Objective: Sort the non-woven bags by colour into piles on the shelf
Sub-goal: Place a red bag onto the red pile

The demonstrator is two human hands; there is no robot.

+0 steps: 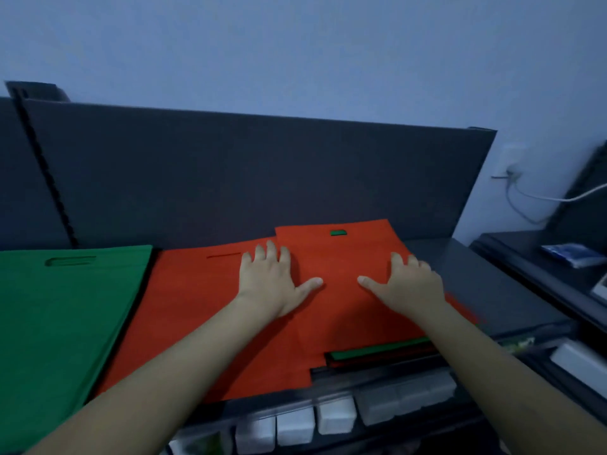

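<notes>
An orange-red bag (341, 261) lies on top of a mixed stack at the right of the dark shelf (486, 290). Green shows through its handle slot, and green and dark edges (377, 351) stick out under its near side. My left hand (269, 277) presses flat on the bag's left edge. My right hand (407, 280) rests on its right edge with the fingertips bent over the side. Left of this stack lies an orange-red pile (197, 307). A green pile (59, 316) lies at the far left.
A dark back panel (249, 172) rises behind the shelf. White boxes (335, 418) sit on the level below. At the right stands another dark shelf with a blue packet (571, 254), and a white cable (538, 198) runs from a wall socket.
</notes>
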